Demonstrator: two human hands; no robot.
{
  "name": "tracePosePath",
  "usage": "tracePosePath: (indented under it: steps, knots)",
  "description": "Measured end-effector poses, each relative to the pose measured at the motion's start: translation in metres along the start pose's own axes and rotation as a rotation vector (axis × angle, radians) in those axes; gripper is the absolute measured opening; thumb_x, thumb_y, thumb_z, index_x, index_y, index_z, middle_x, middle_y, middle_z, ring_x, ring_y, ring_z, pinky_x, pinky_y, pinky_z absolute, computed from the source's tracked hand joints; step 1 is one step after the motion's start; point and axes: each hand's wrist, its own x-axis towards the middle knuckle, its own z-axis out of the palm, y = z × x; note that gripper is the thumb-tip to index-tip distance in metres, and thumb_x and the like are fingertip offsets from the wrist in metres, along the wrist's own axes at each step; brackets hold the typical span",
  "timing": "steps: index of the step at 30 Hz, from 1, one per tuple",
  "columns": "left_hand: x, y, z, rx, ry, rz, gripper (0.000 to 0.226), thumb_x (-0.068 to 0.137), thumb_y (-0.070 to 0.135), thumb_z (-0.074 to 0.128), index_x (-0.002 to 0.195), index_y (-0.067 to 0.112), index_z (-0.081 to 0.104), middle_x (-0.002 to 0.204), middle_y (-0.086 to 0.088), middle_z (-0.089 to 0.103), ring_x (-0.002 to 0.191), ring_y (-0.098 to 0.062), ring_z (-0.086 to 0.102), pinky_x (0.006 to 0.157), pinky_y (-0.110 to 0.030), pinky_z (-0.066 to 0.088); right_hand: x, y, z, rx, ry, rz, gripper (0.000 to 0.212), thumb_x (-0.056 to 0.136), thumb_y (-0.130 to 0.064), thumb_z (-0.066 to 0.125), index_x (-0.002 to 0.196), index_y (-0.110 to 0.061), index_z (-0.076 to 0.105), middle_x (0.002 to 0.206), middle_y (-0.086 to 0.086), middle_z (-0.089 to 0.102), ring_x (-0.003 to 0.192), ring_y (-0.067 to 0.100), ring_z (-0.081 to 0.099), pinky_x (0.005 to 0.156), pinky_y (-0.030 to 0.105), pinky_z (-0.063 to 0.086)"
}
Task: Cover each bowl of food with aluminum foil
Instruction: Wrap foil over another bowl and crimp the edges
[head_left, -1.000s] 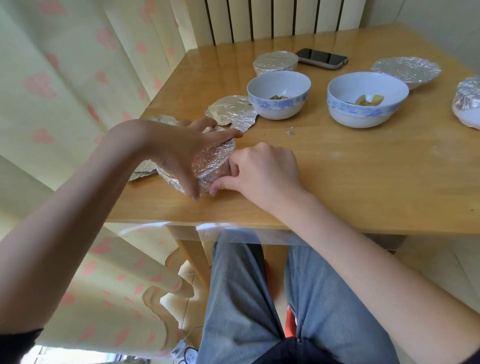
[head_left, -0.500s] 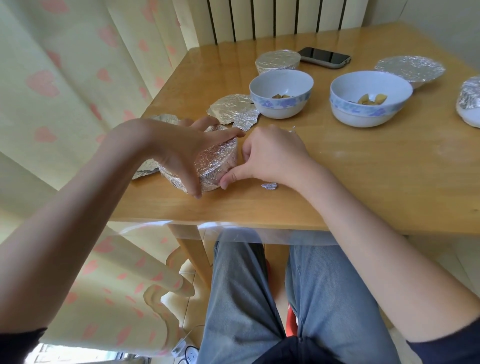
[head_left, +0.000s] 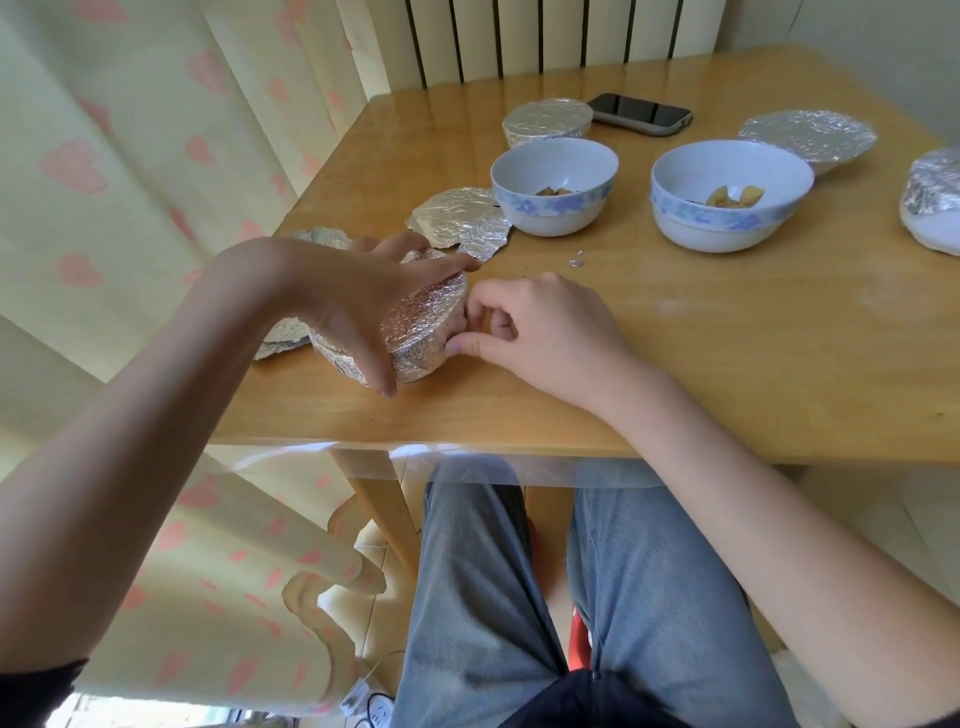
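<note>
A foil-wrapped bowl stands near the front left corner of the wooden bench, and everything else is placed from it. Just left of the bowl, partly behind the left forearm, lies a crumpled foil sheet, with another foil scrap showing beyond the wrist. The left hand comes in from the left with the wrist bent and arches over the bowl: its fingers are curled round it, the thumb running down the near side to the bench surface and the other fingers reaching across the far rim. On the bowl's right side, the right hand rests on the bench with its forearm angling back toward the body; its fingers are bent, and thumb and forefinger pinch the foil at the bowl's right wall.

Behind and to the right of the wrapped bowl lies a loose foil piece, flat and wrinkled. Further right stands an uncovered blue-patterned bowl with some food in it, and behind that a small foil-covered bowl next to a dark phone. A tiny foil crumb lies on the bench to the right of the wrapped bowl. Further right again is a second open bowl holding yellowish food, a foil-covered dish behind it, and, at the right edge, a partly foil-wrapped white bowl.
</note>
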Motion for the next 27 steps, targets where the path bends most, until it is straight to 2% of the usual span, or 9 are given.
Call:
tracePosePath:
  steps: [3, 7, 10, 14, 19, 21, 24, 26, 27]
  knots:
    - [0.001, -0.001, 0.001, 0.002, -0.005, -0.009, 0.136, 0.057, 0.044, 0.089, 0.137, 0.064, -0.019, 0.153, 0.019, -0.004, 0.144, -0.025, 0.009, 0.108, -0.05, 0.032, 0.007, 0.002, -0.003, 0.029, -0.026, -0.014, 0.026, 0.081, -0.052, 0.066, 0.077, -0.028, 0.057, 0.066, -0.01, 0.057, 0.068, 0.009, 0.052, 0.056, 0.025, 0.035]
    - [0.002, -0.001, 0.001, 0.012, -0.011, -0.014, 0.136, 0.057, 0.046, 0.088, 0.137, 0.063, -0.021, 0.153, 0.02, -0.006, 0.144, -0.024, 0.008, 0.108, -0.05, 0.033, 0.015, 0.005, -0.009, 0.086, -0.105, -0.011, 0.024, 0.08, -0.049, 0.068, 0.074, -0.027, 0.061, 0.071, -0.012, 0.061, 0.068, 0.006, 0.053, 0.059, 0.026, 0.037]
    - [0.001, -0.001, 0.001, 0.016, -0.019, -0.024, 0.136, 0.06, 0.044, 0.087, 0.14, 0.059, -0.021, 0.153, 0.02, -0.008, 0.145, -0.022, 0.005, 0.11, -0.05, 0.031, 0.023, 0.01, -0.014, 0.149, -0.173, 0.0, 0.03, 0.074, -0.048, 0.074, 0.067, -0.02, 0.064, 0.058, -0.011, 0.056, 0.056, 0.006, 0.047, 0.057, 0.028, 0.039]
    - [0.001, -0.001, 0.001, 0.018, -0.024, -0.025, 0.135, 0.058, 0.045, 0.087, 0.141, 0.059, -0.019, 0.153, 0.02, -0.009, 0.145, -0.023, 0.005, 0.111, -0.052, 0.031, 0.044, 0.014, -0.021, 0.142, -0.239, 0.048, 0.049, 0.058, -0.056, 0.081, 0.056, -0.012, 0.058, 0.046, -0.005, 0.043, 0.048, 0.01, 0.037, 0.05, 0.028, 0.03]
    - [0.001, 0.0, 0.0, 0.015, -0.029, -0.026, 0.134, 0.057, 0.044, 0.088, 0.14, 0.061, -0.016, 0.154, 0.018, -0.008, 0.145, -0.022, 0.004, 0.111, -0.052, 0.03, 0.062, 0.009, -0.03, 0.132, -0.424, 0.044, 0.044, 0.06, -0.05, 0.083, 0.052, -0.013, 0.061, 0.036, -0.009, 0.04, 0.037, 0.006, 0.031, 0.038, 0.014, 0.025]
    - [0.001, 0.0, 0.001, 0.006, -0.029, -0.03, 0.134, 0.058, 0.044, 0.088, 0.14, 0.061, -0.017, 0.154, 0.019, -0.009, 0.145, -0.021, 0.004, 0.111, -0.051, 0.031, 0.056, 0.012, -0.026, 0.154, -0.38, 0.04, 0.045, 0.06, -0.051, 0.082, 0.052, -0.015, 0.056, 0.04, -0.009, 0.041, 0.041, 0.006, 0.033, 0.042, 0.018, 0.028]
    - [0.001, -0.001, 0.002, 0.005, -0.018, -0.017, 0.136, 0.058, 0.043, 0.087, 0.138, 0.061, -0.021, 0.152, 0.022, -0.008, 0.144, -0.021, 0.004, 0.11, -0.051, 0.032, 0.033, 0.02, -0.018, 0.199, -0.164, 0.076, 0.045, 0.058, -0.056, 0.08, 0.064, -0.021, 0.054, 0.054, -0.011, 0.049, 0.051, 0.007, 0.041, 0.054, 0.031, 0.042]
    - [0.0, -0.001, 0.002, -0.008, -0.018, -0.017, 0.135, 0.059, 0.043, 0.088, 0.137, 0.063, -0.021, 0.151, 0.023, -0.007, 0.144, -0.021, 0.004, 0.109, -0.051, 0.033, 0.011, 0.018, -0.014, 0.275, 0.012, 0.084, 0.036, 0.068, -0.047, 0.079, 0.092, -0.028, 0.06, 0.081, -0.012, 0.061, 0.063, 0.003, 0.053, 0.069, 0.037, 0.051]
    - [0.0, -0.001, 0.002, -0.009, -0.016, -0.015, 0.135, 0.06, 0.043, 0.088, 0.137, 0.063, -0.021, 0.151, 0.023, -0.007, 0.144, -0.021, 0.005, 0.109, -0.051, 0.033, -0.001, 0.013, -0.01, 0.298, 0.071, 0.078, 0.041, 0.076, -0.039, 0.075, 0.113, -0.03, 0.058, 0.099, -0.009, 0.064, 0.074, 0.004, 0.059, 0.076, 0.039, 0.052]
